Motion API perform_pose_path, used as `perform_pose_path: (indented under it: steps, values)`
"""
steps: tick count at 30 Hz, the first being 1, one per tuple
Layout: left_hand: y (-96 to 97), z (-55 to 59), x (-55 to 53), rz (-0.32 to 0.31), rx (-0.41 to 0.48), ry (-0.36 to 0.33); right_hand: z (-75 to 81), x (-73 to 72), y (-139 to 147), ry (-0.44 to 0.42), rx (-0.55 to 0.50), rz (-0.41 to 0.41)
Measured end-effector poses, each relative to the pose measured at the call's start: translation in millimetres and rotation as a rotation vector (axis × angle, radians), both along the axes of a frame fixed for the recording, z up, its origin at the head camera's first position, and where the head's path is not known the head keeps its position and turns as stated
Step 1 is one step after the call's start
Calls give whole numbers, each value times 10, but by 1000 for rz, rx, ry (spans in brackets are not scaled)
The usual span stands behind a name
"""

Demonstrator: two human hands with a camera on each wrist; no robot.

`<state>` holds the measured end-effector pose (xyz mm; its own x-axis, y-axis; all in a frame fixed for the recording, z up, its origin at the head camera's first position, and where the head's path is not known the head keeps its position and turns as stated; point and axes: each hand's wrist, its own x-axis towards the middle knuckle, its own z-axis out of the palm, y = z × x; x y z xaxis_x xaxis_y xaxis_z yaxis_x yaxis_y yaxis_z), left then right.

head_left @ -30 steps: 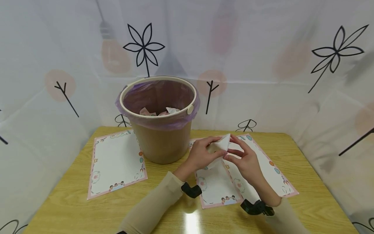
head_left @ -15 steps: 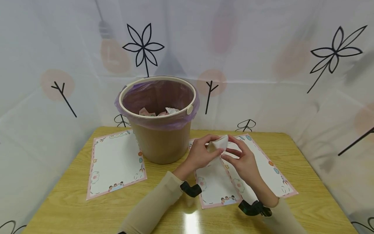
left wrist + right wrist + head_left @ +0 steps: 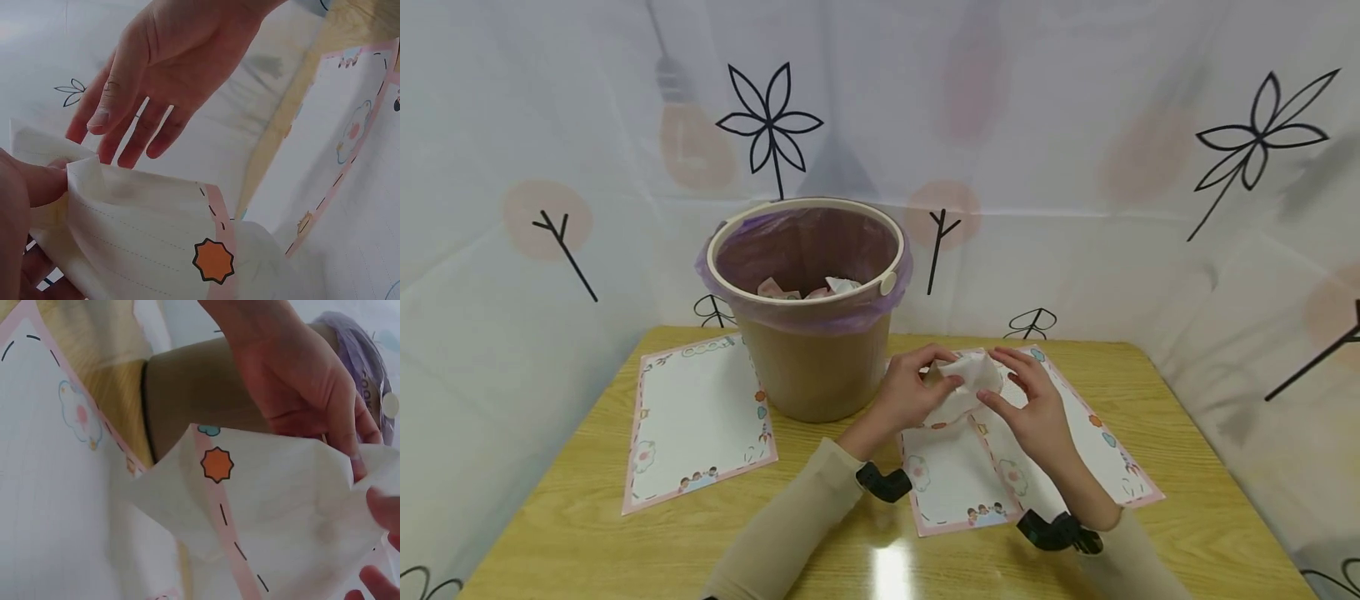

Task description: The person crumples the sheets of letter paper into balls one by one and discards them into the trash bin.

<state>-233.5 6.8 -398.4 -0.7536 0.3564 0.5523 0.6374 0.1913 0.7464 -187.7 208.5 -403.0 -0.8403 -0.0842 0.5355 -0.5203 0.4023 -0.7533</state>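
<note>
A folded, creased sheet of stationery paper [image 3: 964,385] with a pink border and faint ruled lines is up over the table. My left hand [image 3: 910,393] pinches its top edge between thumb and fingers. In the left wrist view an orange star [image 3: 214,260] shows on its border. My right hand [image 3: 1036,410] is at the paper's right side, its fingers loosely spread, as the left wrist view shows the right hand [image 3: 178,69] with gaps between the fingers. In the right wrist view my left hand [image 3: 300,381] has its thumb on the paper [image 3: 281,481].
A beige bin [image 3: 812,371] with a purple liner [image 3: 805,315] stands to the left, crumpled paper [image 3: 842,285] inside it. One flat printed sheet [image 3: 700,417] lies left of the bin. Two more printed sheets [image 3: 958,492] overlap under my hands on the wooden table [image 3: 820,508].
The paper's pointed top fold has opened out wider and lower. My right hand's fingers have come away from the fold and spread apart, while my left hand keeps its pinch.
</note>
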Motion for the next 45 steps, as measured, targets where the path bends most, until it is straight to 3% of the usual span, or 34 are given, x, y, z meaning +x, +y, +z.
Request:
perform_pose_path:
  steps: [5, 10, 13, 18, 21, 26, 32, 37, 45]
  values:
    - [-17, 19, 11, -45, -1, -44, 20, -7, 29, -58, -11, 75]
    - [-16, 14, 12, -14, 4, -10, 56, 6, 8, -55, -4, 79]
    - [-1, 1, 1, 6, 0, 66, 79, 16, -25, -66, -39, 89]
    - [27, -37, -21, 44, -10, 275, 109, 33, -53, -141, -106, 92]
    - [28, -44, -22, 55, -7, 335, 127, 43, -55, -189, -149, 114]
    - [23, -41, -22, 59, -38, 353, 124, 53, -59, -216, -200, 168]
    - [18, -56, -18, 56, -85, 359, 111, 55, -68, -213, -230, 179]
    - [12, -67, -26, 29, -93, 321, 97, 54, -64, -192, -236, 178]
    - [-13, -60, -40, -21, -115, 242, 103, 77, -53, -161, -215, 111]
